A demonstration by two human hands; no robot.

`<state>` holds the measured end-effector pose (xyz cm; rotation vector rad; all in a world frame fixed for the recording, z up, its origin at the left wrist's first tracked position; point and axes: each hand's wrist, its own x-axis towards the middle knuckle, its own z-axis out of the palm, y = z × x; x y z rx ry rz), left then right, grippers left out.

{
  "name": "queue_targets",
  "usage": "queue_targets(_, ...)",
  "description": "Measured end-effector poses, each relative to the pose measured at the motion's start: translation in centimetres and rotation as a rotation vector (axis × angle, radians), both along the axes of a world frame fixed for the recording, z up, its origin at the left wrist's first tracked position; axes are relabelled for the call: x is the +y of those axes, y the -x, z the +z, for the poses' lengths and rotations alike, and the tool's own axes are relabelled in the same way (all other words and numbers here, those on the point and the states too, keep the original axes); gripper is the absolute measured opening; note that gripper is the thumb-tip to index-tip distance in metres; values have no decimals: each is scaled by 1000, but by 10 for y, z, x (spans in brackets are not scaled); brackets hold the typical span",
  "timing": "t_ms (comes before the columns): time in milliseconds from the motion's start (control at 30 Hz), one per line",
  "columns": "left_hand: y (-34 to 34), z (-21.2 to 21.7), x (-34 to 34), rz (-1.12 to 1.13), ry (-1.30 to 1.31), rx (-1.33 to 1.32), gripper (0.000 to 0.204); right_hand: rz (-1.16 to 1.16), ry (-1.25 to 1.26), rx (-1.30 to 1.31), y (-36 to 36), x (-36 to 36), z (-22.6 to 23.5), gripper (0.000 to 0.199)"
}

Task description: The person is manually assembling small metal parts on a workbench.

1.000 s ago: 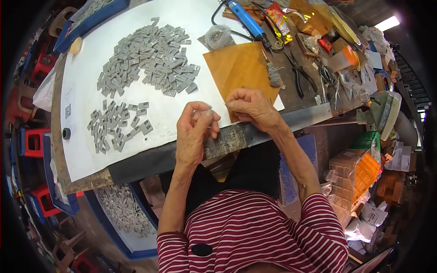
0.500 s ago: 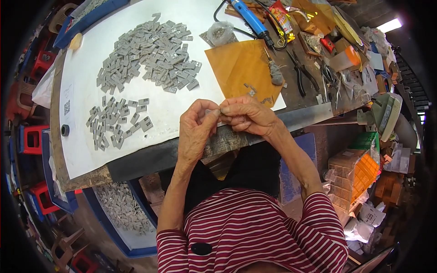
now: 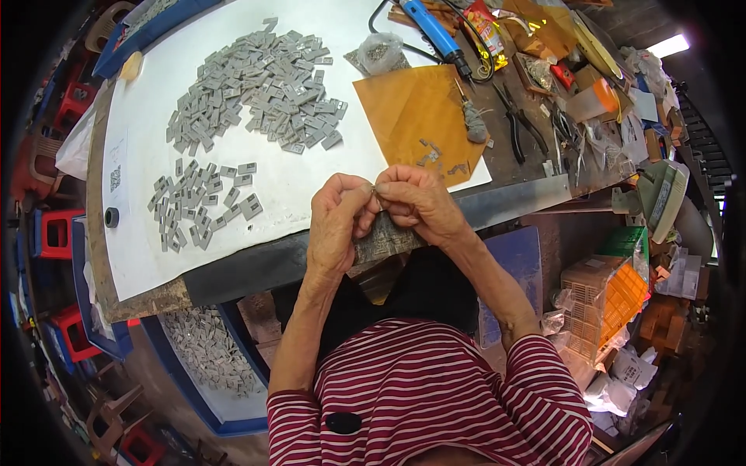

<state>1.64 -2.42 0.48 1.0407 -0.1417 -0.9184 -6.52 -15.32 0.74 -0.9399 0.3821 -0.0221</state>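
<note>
At the table's front edge, my left hand (image 3: 339, 217) and my right hand (image 3: 420, 203) meet fingertip to fingertip. Both are closed in a pinch; whatever small piece sits between them is hidden by the fingers. Left of my hands, a small spread group of grey rectangular pieces (image 3: 203, 200) lies on the white sheet (image 3: 303, 194). Behind it is a large heap of similar grey pieces (image 3: 256, 85). A brown square sheet (image 3: 412, 101) with a few tiny grey parts (image 3: 429, 152) on it lies just beyond my right hand.
A blue electric screwdriver (image 3: 431, 31), a clear bag of small parts (image 3: 381, 54) and black-handled pliers (image 3: 516, 128) lie at the back right. A black ring-shaped object (image 3: 111, 217) rests near the left edge. Below the table stands a blue tray (image 3: 241, 427) full of grey pieces.
My right hand has drawn in slightly, its fingers now more tightly bunched against the left fingertips. The piles on the table look the same.
</note>
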Motion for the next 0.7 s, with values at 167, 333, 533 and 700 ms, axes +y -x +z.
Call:
queue_targets(167, -6, -2, 3, -104, 7, 111, 8, 66, -61, 72, 0, -6, 1, 10)
queue_targets(333, -8, 3, 2, -177, -56, 114, 11, 101, -128, 99, 1, -12, -3, 10)
queue_targets(533, -9, 3, 2, -255, -94, 91, 15, 151, -154, 123, 2, -16, -1, 11)
queue_targets(700, -12, 4, 5, -294, -117, 122, 15, 164, -118, 172, 1, -15, 6, 11)
